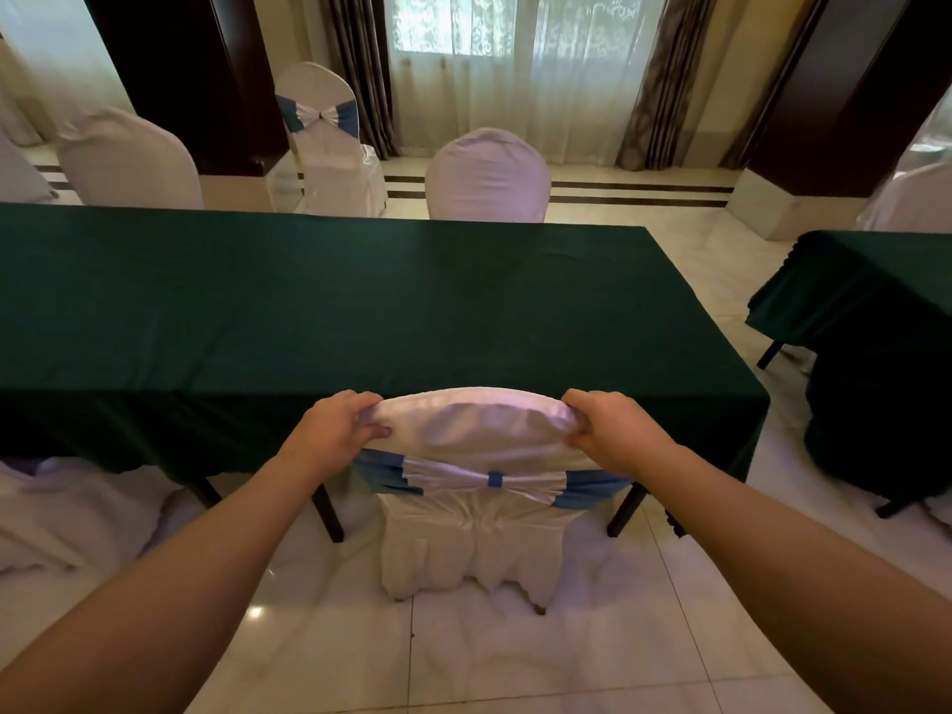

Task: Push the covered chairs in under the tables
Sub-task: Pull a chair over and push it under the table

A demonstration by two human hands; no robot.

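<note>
1. The long table (pixel 319 301), draped in a dark green cloth that hangs over its near edge, fills the middle of the view; a second green-draped table (pixel 876 311) stands well apart to the right.
2. The covered chair (pixel 471 487) stands on the pale tiled floor (pixel 515 662) at the table's near side, its back toward the person, its top touching or just beside the hanging cloth. Its seat is out of sight, so how far it is tucked in is hard to tell.
3. It wears a loose white cover, gathered low, with a blue and white sash (pixel 489 479) banded across the back.
4. Other white-covered chairs (pixel 487 175) stand along the far side.
5. The left hand (pixel 340 430) and right hand (pixel 615 430) each pinch a top corner of the chair back, fingers curled over the edge, thumbs in front.
6. Judged from this, the push is in hand or nearly done. The next move calls for an even, straight shove from both hands, so the legs slide squarely between the table legs (pixel 327 512) without dragging the cloth.
</note>
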